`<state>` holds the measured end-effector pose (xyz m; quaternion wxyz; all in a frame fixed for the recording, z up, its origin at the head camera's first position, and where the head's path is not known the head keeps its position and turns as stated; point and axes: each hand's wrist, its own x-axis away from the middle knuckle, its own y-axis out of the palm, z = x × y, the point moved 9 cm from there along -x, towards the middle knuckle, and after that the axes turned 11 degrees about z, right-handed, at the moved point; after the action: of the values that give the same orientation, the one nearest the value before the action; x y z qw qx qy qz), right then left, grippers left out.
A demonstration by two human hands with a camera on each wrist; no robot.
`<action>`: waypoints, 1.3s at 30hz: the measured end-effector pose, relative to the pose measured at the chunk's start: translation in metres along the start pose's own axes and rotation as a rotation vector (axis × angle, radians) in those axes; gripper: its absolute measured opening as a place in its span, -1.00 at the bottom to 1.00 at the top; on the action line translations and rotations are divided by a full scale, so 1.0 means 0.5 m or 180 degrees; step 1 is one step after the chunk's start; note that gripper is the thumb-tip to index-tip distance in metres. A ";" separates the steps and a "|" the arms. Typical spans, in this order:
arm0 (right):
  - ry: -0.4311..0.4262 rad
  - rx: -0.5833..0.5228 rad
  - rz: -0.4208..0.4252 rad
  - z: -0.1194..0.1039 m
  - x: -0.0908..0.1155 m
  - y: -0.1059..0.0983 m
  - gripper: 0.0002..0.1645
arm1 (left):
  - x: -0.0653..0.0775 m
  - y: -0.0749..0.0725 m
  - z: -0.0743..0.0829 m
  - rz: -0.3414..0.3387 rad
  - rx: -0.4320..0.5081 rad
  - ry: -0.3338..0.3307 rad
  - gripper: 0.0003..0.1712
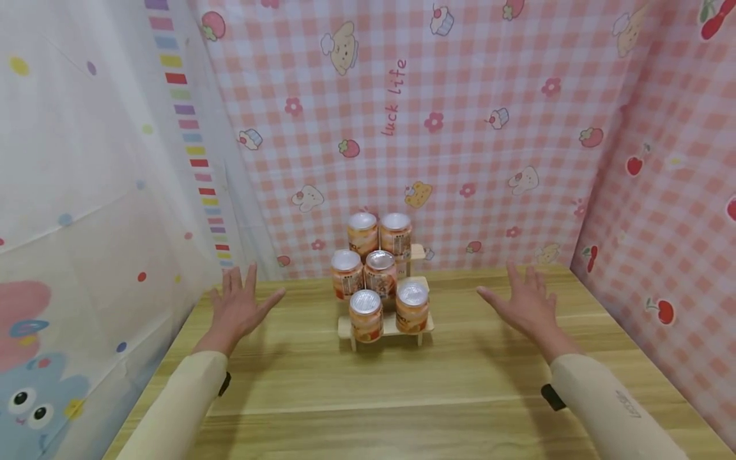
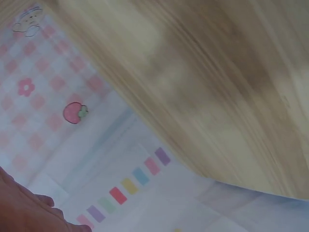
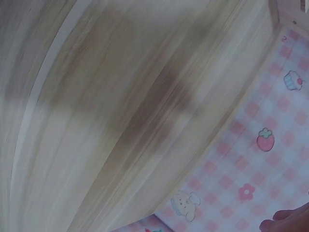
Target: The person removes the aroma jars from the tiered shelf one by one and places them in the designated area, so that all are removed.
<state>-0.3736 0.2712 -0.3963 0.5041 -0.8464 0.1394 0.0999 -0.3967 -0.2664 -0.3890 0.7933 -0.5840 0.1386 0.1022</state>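
In the head view, my left hand [image 1: 234, 306] is spread with straight fingers over the table's left side, holding nothing. My right hand [image 1: 528, 308] is likewise spread over the right side. Between them stands a small stepped wooden rack [image 1: 390, 327] bearing several orange-labelled cans with silver lids. Two cans stand on each of its three steps, among them a front left can [image 1: 366, 317], a front right can [image 1: 413, 310] and a back right can [image 1: 396, 236]. Both hands are well apart from the rack. Each wrist view catches only part of a hand, the left hand [image 2: 29, 208] and right hand [image 3: 289, 221], at a lower corner.
The wood-grain table [image 1: 345, 396] reaches back to a pink checked curtain [image 1: 368, 160]. A white dotted curtain [image 1: 103, 191] hangs on the left, and another checked curtain [image 1: 667, 223] with cherries on the right.
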 end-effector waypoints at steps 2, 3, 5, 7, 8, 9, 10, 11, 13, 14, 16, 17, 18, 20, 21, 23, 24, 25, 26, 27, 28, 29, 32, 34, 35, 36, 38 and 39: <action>0.0029 -0.0064 -0.0037 -0.007 0.002 0.005 0.26 | -0.003 -0.004 0.008 0.0017 0.0064 -0.0013 0.21; 0.0037 -0.0098 -0.0044 -0.012 0.004 0.006 0.25 | -0.004 -0.006 0.012 0.0026 0.0102 -0.0020 0.20; 0.0047 -0.0158 -0.0046 -0.018 0.006 0.008 0.23 | -0.007 -0.009 0.019 0.0025 0.0176 -0.0044 0.20; 0.0053 -0.0225 -0.0034 -0.025 0.007 0.010 0.20 | -0.012 -0.010 0.025 0.0017 0.0237 -0.0069 0.20; 0.0050 -0.0254 -0.0027 -0.029 0.008 0.011 0.19 | -0.013 -0.011 0.028 0.0015 0.0272 -0.0084 0.20; 0.0052 -0.0287 -0.0024 -0.032 0.009 0.013 0.18 | -0.015 -0.012 0.030 0.0013 0.0308 -0.0100 0.19; 0.0058 -0.0327 -0.0029 -0.034 0.009 0.015 0.17 | -0.016 -0.013 0.034 0.0017 0.0336 -0.0106 0.19; 0.0066 -0.0367 -0.0045 -0.037 0.011 0.018 0.16 | -0.017 -0.014 0.037 0.0024 0.0366 -0.0115 0.18; 0.0092 -0.0475 -0.0079 -0.042 0.013 0.023 0.14 | -0.020 -0.015 0.043 0.0040 0.0461 -0.0125 0.15; 0.0104 -0.0522 -0.0099 -0.045 0.015 0.026 0.13 | -0.021 -0.016 0.047 0.0054 0.0509 -0.0124 0.14; 0.0144 -0.0640 -0.0125 -0.049 0.017 0.032 0.11 | -0.023 -0.017 0.054 0.0088 0.0585 -0.0112 0.12; 0.0156 -0.0698 -0.0130 -0.052 0.018 0.035 0.10 | -0.025 -0.018 0.057 0.0102 0.0639 -0.0114 0.12; 0.0165 -0.0763 -0.0130 -0.055 0.019 0.037 0.10 | -0.026 -0.019 0.060 0.0117 0.0695 -0.0110 0.11; 0.0194 -0.0886 -0.0134 -0.060 0.022 0.043 0.08 | -0.027 -0.021 0.066 0.0148 0.0794 -0.0111 0.11; 0.0217 -0.0948 -0.0136 -0.061 0.023 0.046 0.08 | -0.028 -0.022 0.069 0.0156 0.0865 -0.0121 0.11; 0.0274 -0.1053 -0.0149 -0.064 0.026 0.053 0.07 | -0.030 -0.025 0.075 0.0169 0.1042 -0.0149 0.10; 0.0315 -0.1104 -0.0159 -0.065 0.027 0.057 0.06 | -0.031 -0.026 0.079 0.0169 0.1134 -0.0166 0.09; 0.0360 -0.1140 -0.0171 -0.064 0.028 0.061 0.06 | -0.032 -0.027 0.082 0.0165 0.1224 -0.0185 0.09; 0.0405 -0.1170 -0.0179 -0.064 0.030 0.065 0.05 | -0.035 -0.027 0.085 0.0160 0.1314 -0.0200 0.09; 0.0446 -0.1195 -0.0179 -0.064 0.031 0.068 0.04 | -0.037 -0.027 0.089 0.0158 0.1398 -0.0204 0.09; 0.0476 -0.1220 -0.0180 -0.064 0.033 0.071 0.03 | -0.040 -0.028 0.092 0.0160 0.1471 -0.0225 0.10; 0.0504 -0.1258 -0.0189 -0.065 0.034 0.074 0.02 | -0.042 -0.029 0.095 0.0160 0.1525 -0.0233 0.11; 0.0589 -0.1411 -0.0204 -0.068 0.041 0.083 -0.03 | -0.052 -0.032 0.106 0.0190 0.1661 -0.0235 0.12; 0.0648 -0.1529 -0.0221 -0.069 0.045 0.089 -0.06 | -0.058 -0.035 0.115 0.0210 0.1758 -0.0246 0.11; 0.0681 -0.1592 -0.0220 -0.070 0.047 0.093 -0.07 | -0.061 -0.037 0.120 0.0214 0.1799 -0.0241 0.11; 0.0717 -0.1648 -0.0206 -0.069 0.049 0.097 -0.10 | -0.064 -0.038 0.125 0.0212 0.1843 -0.0256 0.11; 0.0789 -0.1751 -0.0181 -0.068 0.051 0.107 -0.15 | -0.068 -0.040 0.133 0.0189 0.1942 -0.0302 0.10; 0.0821 -0.1790 -0.0169 -0.068 0.052 0.112 -0.17 | -0.070 -0.041 0.137 0.0179 0.1991 -0.0332 0.10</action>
<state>-0.3668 0.2125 -0.4346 0.2308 -0.9618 0.1469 0.0131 -0.4160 -0.2072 -0.3397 0.9373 -0.3016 0.1385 0.1063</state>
